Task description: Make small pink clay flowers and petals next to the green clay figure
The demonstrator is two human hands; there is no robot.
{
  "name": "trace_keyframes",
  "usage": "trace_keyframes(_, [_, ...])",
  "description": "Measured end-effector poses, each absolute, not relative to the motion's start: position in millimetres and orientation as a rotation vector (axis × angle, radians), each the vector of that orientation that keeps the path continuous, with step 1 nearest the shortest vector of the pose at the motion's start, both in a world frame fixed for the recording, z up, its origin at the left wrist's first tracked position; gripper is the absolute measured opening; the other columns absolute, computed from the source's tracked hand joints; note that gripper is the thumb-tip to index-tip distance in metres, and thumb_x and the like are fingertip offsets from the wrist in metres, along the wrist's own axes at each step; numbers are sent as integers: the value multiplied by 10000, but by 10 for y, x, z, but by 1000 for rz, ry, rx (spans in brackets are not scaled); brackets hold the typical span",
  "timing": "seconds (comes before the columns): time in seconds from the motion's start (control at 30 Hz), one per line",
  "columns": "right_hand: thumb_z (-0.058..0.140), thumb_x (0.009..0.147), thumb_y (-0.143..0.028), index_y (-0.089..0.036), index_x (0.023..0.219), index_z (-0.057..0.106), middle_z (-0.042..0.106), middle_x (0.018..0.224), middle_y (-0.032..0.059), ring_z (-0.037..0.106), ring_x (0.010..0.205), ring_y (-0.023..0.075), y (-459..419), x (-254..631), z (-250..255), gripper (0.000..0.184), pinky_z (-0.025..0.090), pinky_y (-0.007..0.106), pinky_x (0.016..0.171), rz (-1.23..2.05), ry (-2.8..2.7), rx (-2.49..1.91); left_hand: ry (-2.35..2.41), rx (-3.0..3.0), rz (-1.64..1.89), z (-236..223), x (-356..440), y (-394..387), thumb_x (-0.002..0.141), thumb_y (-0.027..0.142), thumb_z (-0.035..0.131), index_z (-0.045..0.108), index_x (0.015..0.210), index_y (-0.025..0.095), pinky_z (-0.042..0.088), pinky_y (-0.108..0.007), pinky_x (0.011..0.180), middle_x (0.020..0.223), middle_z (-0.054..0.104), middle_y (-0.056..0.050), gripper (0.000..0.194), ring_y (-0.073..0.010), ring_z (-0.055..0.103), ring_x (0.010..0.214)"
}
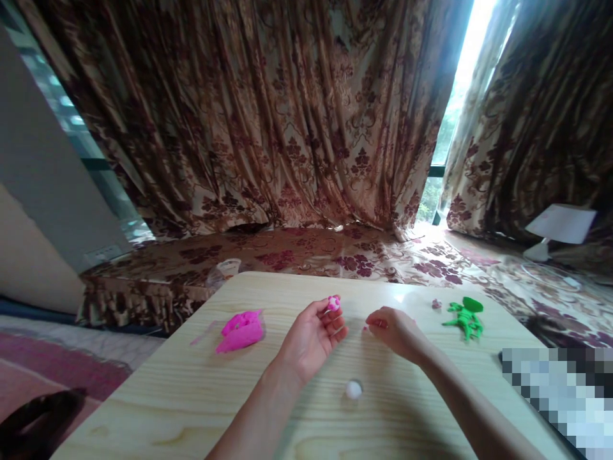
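My left hand (pixel 311 342) is raised over the middle of the table, palm up. Its thumb and index finger pinch a small white ball with pink spots (pixel 334 303), which looks like modelling clay; the other fingers are loosely curled. To its right, my right hand (pixel 395 332) is low over the tabletop, back upward, fingertips drawn together. Tiny pink bits (pixel 365 328) show at those fingertips; whether they are held or lie on the table I cannot tell. A plain white ball (pixel 354 390) lies on the table between my forearms.
On the wooden table (pixel 191 396), a bright pink lump in wrapping (pixel 242 331) lies left. A green figure (pixel 467 319) and a small pinkish ball (pixel 436 304) are at the right. A blurred-out flat object (pixel 560 396) sits at the right edge. Behind are a lamp (pixel 560 223) and patterned curtains (pixel 287 128).
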State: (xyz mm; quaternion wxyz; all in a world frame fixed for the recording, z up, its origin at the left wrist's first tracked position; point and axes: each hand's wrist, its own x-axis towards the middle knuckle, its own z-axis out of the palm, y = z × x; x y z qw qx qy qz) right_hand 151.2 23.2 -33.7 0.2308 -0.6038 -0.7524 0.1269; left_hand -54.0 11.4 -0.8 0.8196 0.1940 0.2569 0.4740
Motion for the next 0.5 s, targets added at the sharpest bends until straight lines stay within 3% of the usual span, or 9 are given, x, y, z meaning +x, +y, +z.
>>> trace_keyframes(0.13, [540,750,-300,-250,862,704,662,812,39,596,709,160,215,1450,-345,205,375,232,603,297,-2070,-1708,606,435,1046,0,-507,105,759,186,580,585,1000,122,507,-259,650,779,585,-30,249,-91,564,631])
trace_keyframes(0.3, [527,753,-234,-220,721,700,645,783,43,576,729,155,186,1352,-322,177,363,232,612,215,-2075,-1700,626,498,1081,-28,-473,89,750,139,584,585,989,145,514,-268,666,831,598,-40,239,-104,579,669])
trace_keyframes(0.5, [493,809,-256,-195,799,664,660,749,29,592,664,142,-6,1368,-167,182,445,245,625,394,-1857,-1447,578,593,1085,-43,-418,32,724,60,595,581,992,138,502,-259,781,898,611,-55,279,-101,592,744])
